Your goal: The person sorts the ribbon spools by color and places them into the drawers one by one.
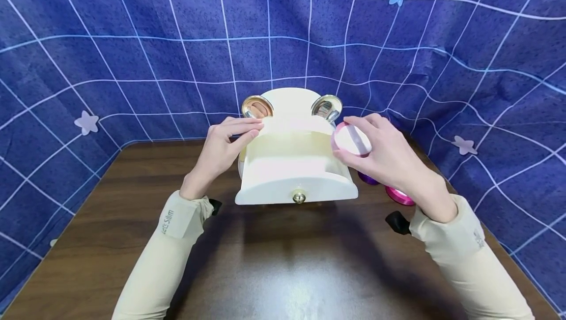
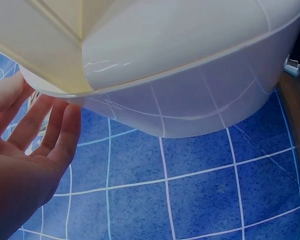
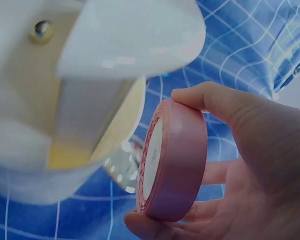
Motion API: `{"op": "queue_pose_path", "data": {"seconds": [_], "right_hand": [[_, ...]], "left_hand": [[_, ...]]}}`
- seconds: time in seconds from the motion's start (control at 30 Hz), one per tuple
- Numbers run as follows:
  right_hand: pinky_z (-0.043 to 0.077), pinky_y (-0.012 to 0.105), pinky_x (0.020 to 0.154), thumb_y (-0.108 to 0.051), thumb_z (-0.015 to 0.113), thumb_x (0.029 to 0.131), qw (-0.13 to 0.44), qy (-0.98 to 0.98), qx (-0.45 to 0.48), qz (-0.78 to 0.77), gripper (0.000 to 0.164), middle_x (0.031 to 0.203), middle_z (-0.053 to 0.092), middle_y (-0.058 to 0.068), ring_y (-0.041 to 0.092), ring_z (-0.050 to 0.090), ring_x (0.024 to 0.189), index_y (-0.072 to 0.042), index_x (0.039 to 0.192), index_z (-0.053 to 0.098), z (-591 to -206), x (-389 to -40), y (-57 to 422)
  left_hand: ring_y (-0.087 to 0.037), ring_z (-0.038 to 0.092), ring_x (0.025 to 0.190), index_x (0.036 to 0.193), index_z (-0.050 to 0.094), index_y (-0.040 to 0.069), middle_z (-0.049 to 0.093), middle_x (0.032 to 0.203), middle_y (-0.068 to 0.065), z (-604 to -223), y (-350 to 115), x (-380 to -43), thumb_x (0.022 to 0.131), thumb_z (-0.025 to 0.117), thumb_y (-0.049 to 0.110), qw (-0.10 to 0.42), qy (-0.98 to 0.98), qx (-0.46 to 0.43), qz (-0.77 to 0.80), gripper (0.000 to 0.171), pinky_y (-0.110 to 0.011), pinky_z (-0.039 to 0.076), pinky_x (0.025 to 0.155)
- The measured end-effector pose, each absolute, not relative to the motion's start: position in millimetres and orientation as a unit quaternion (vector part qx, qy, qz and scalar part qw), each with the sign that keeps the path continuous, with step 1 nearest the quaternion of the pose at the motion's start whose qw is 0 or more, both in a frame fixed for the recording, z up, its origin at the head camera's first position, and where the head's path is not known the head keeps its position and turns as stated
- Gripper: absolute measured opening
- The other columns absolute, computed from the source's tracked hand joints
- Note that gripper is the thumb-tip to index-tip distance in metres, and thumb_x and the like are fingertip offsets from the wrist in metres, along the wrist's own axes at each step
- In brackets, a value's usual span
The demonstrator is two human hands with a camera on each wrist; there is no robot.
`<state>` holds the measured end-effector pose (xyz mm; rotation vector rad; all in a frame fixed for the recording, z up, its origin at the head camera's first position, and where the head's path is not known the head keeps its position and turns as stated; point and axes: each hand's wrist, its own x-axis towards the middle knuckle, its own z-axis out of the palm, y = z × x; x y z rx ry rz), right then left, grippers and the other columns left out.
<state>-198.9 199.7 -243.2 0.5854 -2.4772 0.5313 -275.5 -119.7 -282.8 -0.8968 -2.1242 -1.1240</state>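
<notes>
At the desk's (image 1: 247,271) near edge, the picture is cutting off both sleeves (image 1: 150,261). Farther in, a white container (image 1: 265,191) is standing midway between the desk's left and right edges, its curved front panel bearing a golden knob (image 1: 298,196). Its cream hollow is facing up; glare is washing out the inside, making detail there hard to read.

Toward the desk's right edge, a magenta roll (image 1: 400,196) is lying partly behind the right forearm, and a purple roll (image 1: 368,178) is showing only a sliver under the right hand (image 1: 389,150). That hand is pinching a pink ribbon roll (image 1: 352,139) between thumb and fingers, holding it just beside the container's right side.

The left hand (image 1: 223,145) is resting loosely extended fingers against the container's left side, its fingertips partly hidden by the rim.

Behind, two shiny discs (image 1: 327,108) are flanking the container's back, and blue gridded cloth (image 1: 283,25) is hanging beyond the desk's far edge.
</notes>
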Motion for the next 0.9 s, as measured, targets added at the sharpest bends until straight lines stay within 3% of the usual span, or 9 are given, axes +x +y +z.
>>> {"op": "queue_pose_path", "data": {"seconds": [0.3,0.9], "right_hand": [[0.043,0.038,0.079,-0.041,0.077,0.077,0.242,-0.908,0.268,0.214,0.057,0.106,0.06,0.012,0.027,0.052,0.1,-0.01,0.123,0.063,-235.9,-198.4,167.5],[0.046,0.038,0.085,-0.05,0.075,0.078,0.211,-0.911,0.295,0.197,0.064,0.114,0.054,0.01,0.022,0.051,0.103,-0.013,0.128,0.061,-234.0,-203.0,138.2]], "left_hand": [[-0.022,0.064,0.101,0.107,0.075,0.007,0.073,0.113,-0.008,-281.3,-120.2,-275.6,0.088,0.07,0.01,0.291,-0.793,-0.34,-0.412,0.02,-0.021,0.045,0.085],[-0.021,0.063,0.102,0.106,0.075,0.008,0.073,0.113,-0.007,-282.0,-120.9,-276.0,0.088,0.07,0.011,0.283,-0.798,-0.335,-0.413,0.019,-0.023,0.045,0.088]]}}
